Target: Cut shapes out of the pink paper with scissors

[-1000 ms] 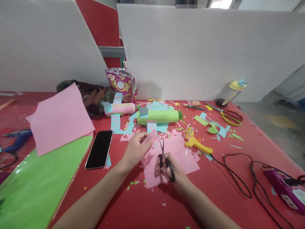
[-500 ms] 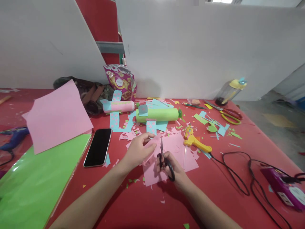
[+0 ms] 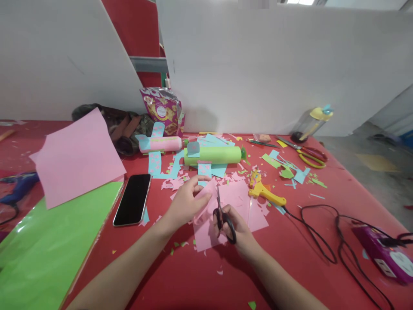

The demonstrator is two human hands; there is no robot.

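Note:
My left hand (image 3: pixel 189 200) is closed on a small piece of pink paper (image 3: pixel 206 199), pinched between thumb and fingers. In my right hand (image 3: pixel 234 226) is a pair of black-handled scissors (image 3: pixel 225 221), its blades pointing up and away beside the pink piece. Whether the blades touch the paper I cannot tell. Beneath both hands lies a larger sheet of pink paper (image 3: pixel 238 198) on the red table. Just beyond them rests a green paper-wrapped bottle (image 3: pixel 222 155) with light blue paper parts, and a pink-wrapped bottle (image 3: pixel 164 144) lies to its left.
A yellow glue gun (image 3: pixel 267 194) lies right of my hands, its black cord (image 3: pixel 318 234) running toward a purple box (image 3: pixel 382 254). Left are a phone (image 3: pixel 133 200), pink sheets (image 3: pixel 77 159) and green paper (image 3: pixel 64 241). Larger scissors (image 3: pixel 306 153) and a clear bottle (image 3: pixel 309 125) are back right.
Both hands stay nearly in place. The scissors have shifted very slightly, with small movement in the fingers of my right hand. Everything else looks the same.

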